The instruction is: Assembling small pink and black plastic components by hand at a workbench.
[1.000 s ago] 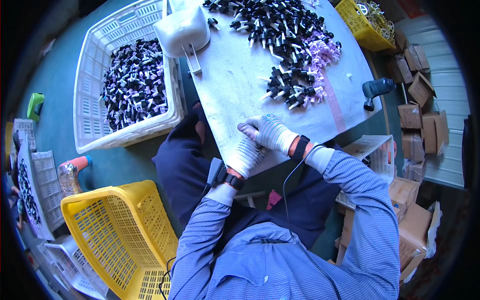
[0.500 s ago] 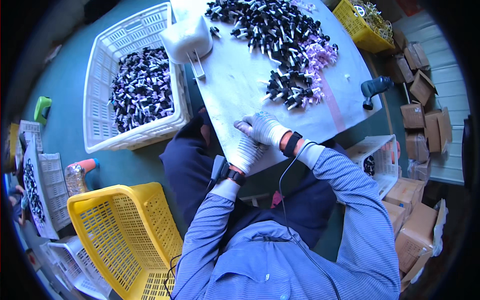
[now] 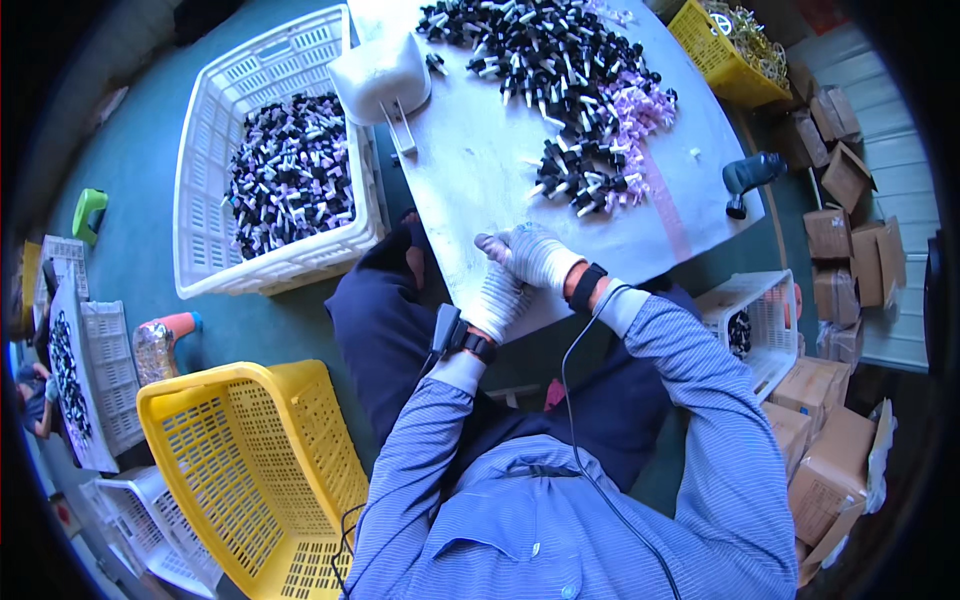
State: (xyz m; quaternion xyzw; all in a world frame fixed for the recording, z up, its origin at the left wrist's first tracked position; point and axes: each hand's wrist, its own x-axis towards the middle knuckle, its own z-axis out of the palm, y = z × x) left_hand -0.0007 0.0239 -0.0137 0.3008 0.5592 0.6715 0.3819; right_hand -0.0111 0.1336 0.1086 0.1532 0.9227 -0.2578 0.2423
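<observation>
Head view: the gloved left hand [image 3: 502, 300] and right hand [image 3: 541, 258] meet at the near left corner of the counter [image 3: 470, 190], fingers curled; whether either grips anything cannot be told. One heap of black, white and lilac pieces [image 3: 575, 95], too many to count, extends inward from the far edge. One white scoop [image 3: 378, 78] sits at the left edge.

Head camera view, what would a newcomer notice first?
Probably the big heap of small black, white and lilac parts spread over the far half of the pale table. Next, the large yellow crate at lower left. At the table's near edge, the gloved right hand partly covers the gloved left hand.
</observation>
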